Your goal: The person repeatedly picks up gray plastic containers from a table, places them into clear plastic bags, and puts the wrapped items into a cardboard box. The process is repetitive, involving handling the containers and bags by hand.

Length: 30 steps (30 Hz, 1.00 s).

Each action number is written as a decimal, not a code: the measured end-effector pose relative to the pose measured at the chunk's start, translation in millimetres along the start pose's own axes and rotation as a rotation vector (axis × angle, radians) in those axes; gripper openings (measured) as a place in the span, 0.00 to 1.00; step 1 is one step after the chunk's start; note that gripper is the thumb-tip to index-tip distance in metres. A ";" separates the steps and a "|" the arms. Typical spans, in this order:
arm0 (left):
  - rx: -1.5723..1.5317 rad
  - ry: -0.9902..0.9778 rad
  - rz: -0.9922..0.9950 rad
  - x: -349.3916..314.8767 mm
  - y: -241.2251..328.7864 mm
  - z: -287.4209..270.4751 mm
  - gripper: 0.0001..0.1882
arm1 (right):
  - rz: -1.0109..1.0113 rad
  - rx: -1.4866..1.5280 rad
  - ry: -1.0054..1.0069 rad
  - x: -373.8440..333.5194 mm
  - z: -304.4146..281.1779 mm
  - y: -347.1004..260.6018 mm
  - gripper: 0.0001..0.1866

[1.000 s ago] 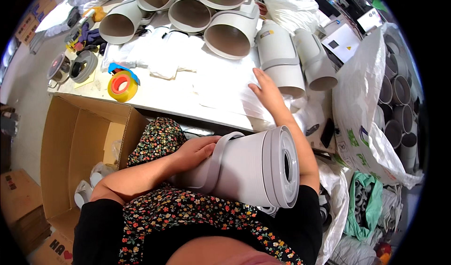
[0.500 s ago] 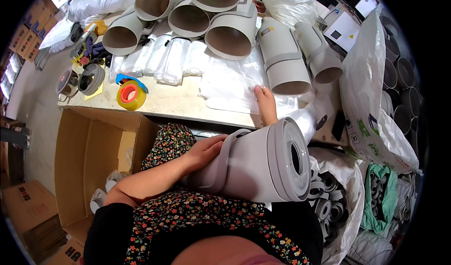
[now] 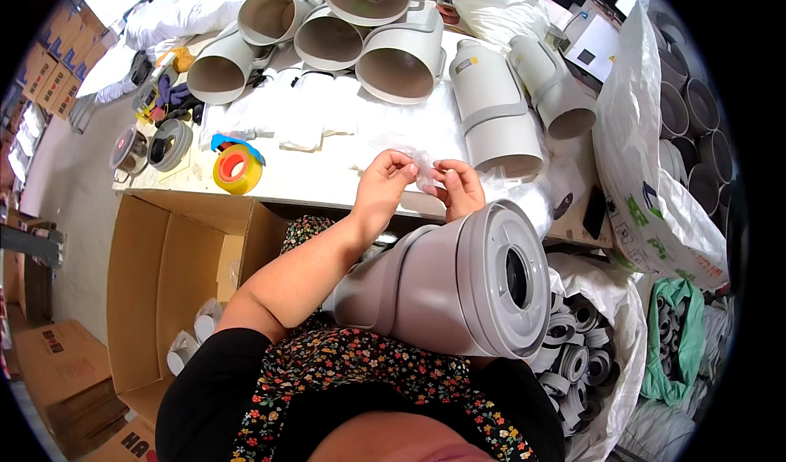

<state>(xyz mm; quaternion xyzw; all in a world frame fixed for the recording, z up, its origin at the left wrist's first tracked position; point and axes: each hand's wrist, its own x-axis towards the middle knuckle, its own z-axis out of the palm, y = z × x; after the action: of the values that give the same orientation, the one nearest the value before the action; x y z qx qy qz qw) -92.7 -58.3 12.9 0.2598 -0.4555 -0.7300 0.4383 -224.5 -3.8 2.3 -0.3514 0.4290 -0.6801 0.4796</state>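
At the near edge of the table, both hands meet on a clear plastic bag (image 3: 423, 169). My left hand (image 3: 383, 182) pinches its edge between thumb and fingers. My right hand (image 3: 458, 186) grips it from the other side, fingers curled. On my lap a large grey plastic canister (image 3: 426, 278) lies on its side, its round lid with a dark central hole facing right. A curved handle wraps the canister, and neither hand touches it. Flat clear bags (image 3: 393, 130) lie on the table just beyond my hands.
Several grey canister bodies (image 3: 397, 69) lie across the table's back. A yellow tape roll (image 3: 237, 169) sits near the left edge. An open cardboard box (image 3: 176, 216) stands at left. At right are a white sack (image 3: 634, 134) and a bag of grey rings (image 3: 577, 355).
My left hand has left the canister and risen to the table edge. It has joined my right hand on a plastic bag, now lifted between them.
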 end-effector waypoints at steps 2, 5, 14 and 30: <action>-0.112 -0.048 -0.025 7.6 -9.7 0.6 0.05 | 0.119 -0.097 0.021 7.3 -12.2 6.5 0.17; -0.186 0.017 -0.054 10.8 -19.0 8.2 0.07 | 0.096 -0.193 0.069 21.5 -29.5 33.6 0.13; -0.178 0.187 -0.086 15.4 14.5 25.0 0.11 | -0.087 -0.388 0.077 29.4 -60.9 30.3 0.11; 0.725 0.066 0.244 -107.6 6.0 -94.7 0.03 | -0.041 -0.199 0.302 -181.0 -58.9 -48.4 0.25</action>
<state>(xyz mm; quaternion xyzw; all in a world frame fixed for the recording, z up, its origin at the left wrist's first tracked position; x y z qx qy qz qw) 35.2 -6.6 -26.5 0.3652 -0.6974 -0.4551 0.4161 -240.8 191.7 12.2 -0.2998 0.5542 -0.6888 0.3586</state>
